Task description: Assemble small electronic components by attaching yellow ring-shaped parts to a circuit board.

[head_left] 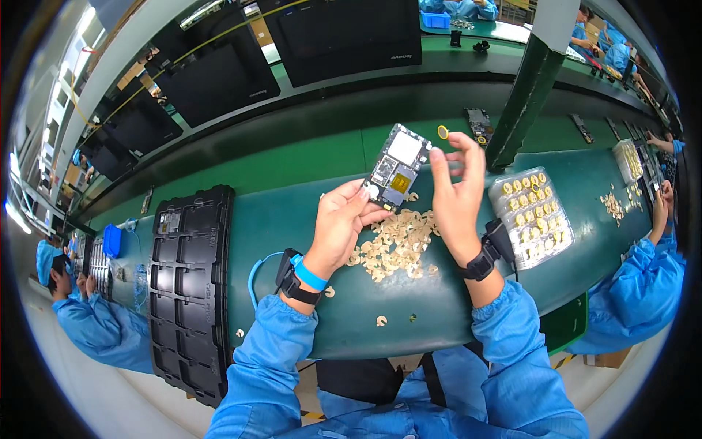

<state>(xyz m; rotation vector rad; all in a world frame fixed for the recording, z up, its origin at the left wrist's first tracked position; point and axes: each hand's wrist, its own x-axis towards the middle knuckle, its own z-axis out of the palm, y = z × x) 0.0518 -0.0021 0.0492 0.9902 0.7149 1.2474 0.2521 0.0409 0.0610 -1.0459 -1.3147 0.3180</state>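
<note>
My left hand (338, 225) grips a circuit board (383, 170) by its lower left corner, thumb on top. The board is tilted above the bench, with a white label and a yellow patch on its face. To the right of the board, my right hand (461, 192) is raised and pinches a small round disc with a yellow rim (443, 132) at its fingertips, apart from the board. Beneath both hands lies a pile of small pale notched paper pieces (401, 245), spread loosely on the green bench mat (344, 314).
Right of my right wrist is a clear plastic tray (567, 235) with rows of yellow-rimmed discs. A black compartment tray (191, 285) stands at left, one board in it. A green post (523, 95) rises at the back. Co-workers (99, 314) sit on both sides.
</note>
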